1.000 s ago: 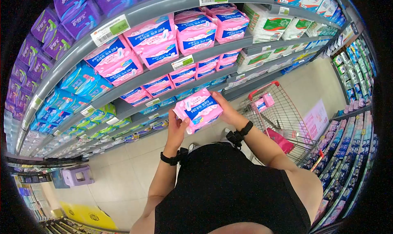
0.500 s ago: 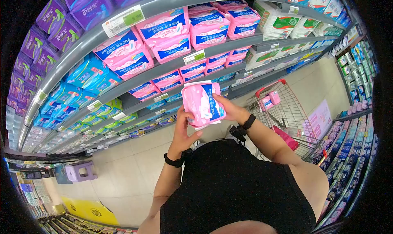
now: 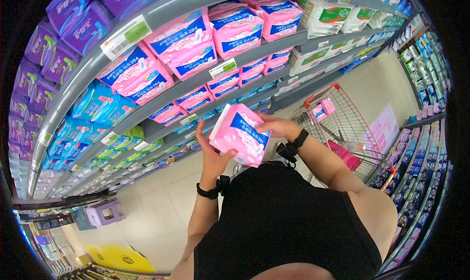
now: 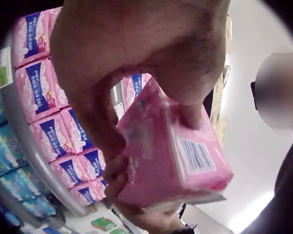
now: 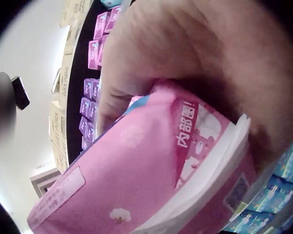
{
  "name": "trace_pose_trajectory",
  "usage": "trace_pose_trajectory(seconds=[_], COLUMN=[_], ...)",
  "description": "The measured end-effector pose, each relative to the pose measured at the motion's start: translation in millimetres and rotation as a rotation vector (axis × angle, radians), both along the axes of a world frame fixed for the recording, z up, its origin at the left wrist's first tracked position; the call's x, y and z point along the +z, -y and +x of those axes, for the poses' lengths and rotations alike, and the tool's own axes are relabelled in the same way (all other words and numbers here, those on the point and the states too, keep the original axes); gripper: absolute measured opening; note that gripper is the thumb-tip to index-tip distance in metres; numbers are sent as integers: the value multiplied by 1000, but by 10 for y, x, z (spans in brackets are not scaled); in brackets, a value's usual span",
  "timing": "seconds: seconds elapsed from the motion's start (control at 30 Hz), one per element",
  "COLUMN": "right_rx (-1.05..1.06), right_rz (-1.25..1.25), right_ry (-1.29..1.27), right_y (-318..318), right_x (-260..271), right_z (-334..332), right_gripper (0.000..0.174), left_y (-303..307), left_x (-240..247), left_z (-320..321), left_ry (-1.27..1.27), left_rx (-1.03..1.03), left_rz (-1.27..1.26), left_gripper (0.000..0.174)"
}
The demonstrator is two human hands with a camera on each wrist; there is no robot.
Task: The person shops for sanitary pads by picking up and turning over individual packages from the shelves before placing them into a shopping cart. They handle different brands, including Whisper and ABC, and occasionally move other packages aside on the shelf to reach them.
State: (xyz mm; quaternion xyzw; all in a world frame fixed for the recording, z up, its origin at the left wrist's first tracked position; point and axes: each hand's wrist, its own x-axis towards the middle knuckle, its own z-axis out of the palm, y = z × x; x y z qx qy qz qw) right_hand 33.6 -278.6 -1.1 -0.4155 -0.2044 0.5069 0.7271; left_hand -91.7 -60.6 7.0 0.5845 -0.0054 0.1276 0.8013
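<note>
Both hands hold one pink pack of sanitary pads [image 3: 241,139] in front of the body, its blue-banded face turned up and tilted. The left hand [image 3: 212,155] grips the near left side, thumb on the printed face. At the far right corner, the right hand [image 3: 279,127] has its thumb laid over the blue band. A barcode [image 4: 197,156] shows on one side of the pack in the left wrist view. In the right wrist view the pack's pink side and a pale flap [image 5: 195,190] appear below the curled right hand.
Shelves ahead carry matching pink packs [image 3: 183,37], purple packs [image 3: 88,27], blue packs [image 3: 100,103] and white packs [image 3: 328,18]. A wire shopping cart [image 3: 350,128] with pink packs inside stands at the right. A lilac stool [image 3: 105,213] is on the floor at the left.
The pack has been turned over in the hands: its blue band ran upright half a second ago and now slants across. Both hands have shifted their grip. The cart has not moved.
</note>
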Motion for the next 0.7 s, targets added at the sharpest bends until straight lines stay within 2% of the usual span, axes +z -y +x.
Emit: trace_pose_trajectory(seconds=[0.07, 0.13, 0.2, 0.23, 0.33, 0.37, 0.4, 0.43, 0.47, 0.53, 0.57, 0.67, 0.7], right_rx=[72, 150, 81, 76, 40, 26, 12, -15, -31, -61, -36, 1, 70], right_rz=[-178, -375, -343, -315, -310, -322, -331, -337, -251, -90, -21, -141, -163], right_ry=[135, 227, 391, 478, 854, 1007, 1161, 1167, 1031, 754, 600, 735, 657], right_y=[48, 63, 63, 46, 9, 4, 0, 6, 24, 108, 184, 349, 408], right_x=[128, 313, 349, 353, 353, 380, 419, 504, 465, 360, 485, 640, 721], right_z=[86, 145, 154, 198, 264, 264, 270, 281, 352, 589, 694, 839, 793], right_gripper=[73, 74, 74, 73, 73, 74, 75, 73, 73, 71, 74, 79, 80], left_y=[-25, -91, -146, -172, -79, -46, -21, 29, 87, 182, 221, 330, 358], left_x=[-75, -157, -145, -92, -74, 4, -14, 26, 76, 162, 163, 54, 21], left_z=[12, 45, 96, 103, 157, 218, 239, 268, 291, 259, 265, 265, 266], left_ry=[23, -43, -82, -82, -105, -150, -160, -171, -183, -163, -132, -154, -171], left_rx=[-40, -166, -313, -392, -311, -294, -263, -231, -201, -146, -88, 68, 96], left_rz=[134, 225, 287, 218, 85, 241, 269, 296, 323, 192, 165, 42, 34], left_gripper=[126, 126, 122, 118, 114, 108, 106, 104, 103, 94, 93, 84, 82])
